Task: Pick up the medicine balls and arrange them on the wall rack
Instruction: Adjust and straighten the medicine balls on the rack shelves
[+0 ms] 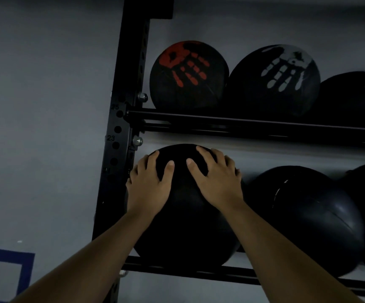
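Both hands flat on large plain black medicine ball [183,226] at frame centre: left hand [148,189] and right hand [218,182] spread, fingers splayed over its top, palms pressed on. Ball sits at left end of lower rail of black steel wall rack [113,149], just beside the upright. Second plain black ball [312,219] to its right. Upper rail: black ball with red handprint [188,75], touching black ball with grey handprint [273,79].
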